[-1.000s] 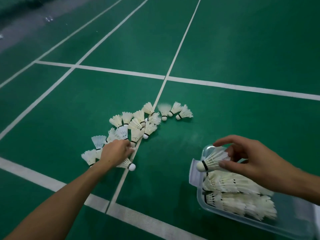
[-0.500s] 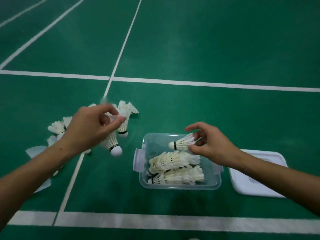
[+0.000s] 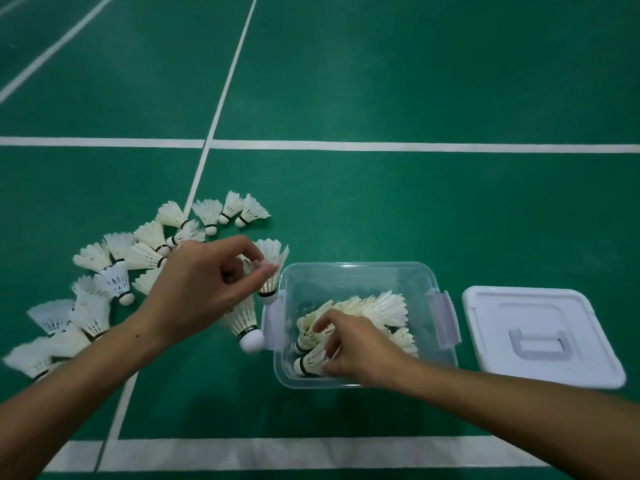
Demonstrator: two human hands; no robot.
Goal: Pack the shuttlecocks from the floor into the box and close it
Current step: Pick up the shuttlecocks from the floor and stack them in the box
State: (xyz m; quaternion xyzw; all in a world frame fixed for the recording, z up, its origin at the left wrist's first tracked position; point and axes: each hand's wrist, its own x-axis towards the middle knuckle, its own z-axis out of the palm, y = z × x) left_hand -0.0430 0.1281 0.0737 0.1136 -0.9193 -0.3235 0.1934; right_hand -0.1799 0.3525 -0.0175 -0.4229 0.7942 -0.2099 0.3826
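A clear plastic box stands open on the green floor, with several white shuttlecocks lying inside. My right hand is down in the box, fingers curled round a shuttlecock near its front left corner. My left hand hovers just left of the box and holds two shuttlecocks: one pinched at its feathers over the box's left rim, another hanging cork down below the palm. A loose pile of shuttlecocks lies on the floor further left.
The white lid with a handle lies flat on the floor right of the box. White court lines cross the floor behind and in front of the box.
My left hand has carried its two shuttlecocks rightward to the box's left rim. My right hand has gone down into the box with its shuttlecock. The camera view shifted.
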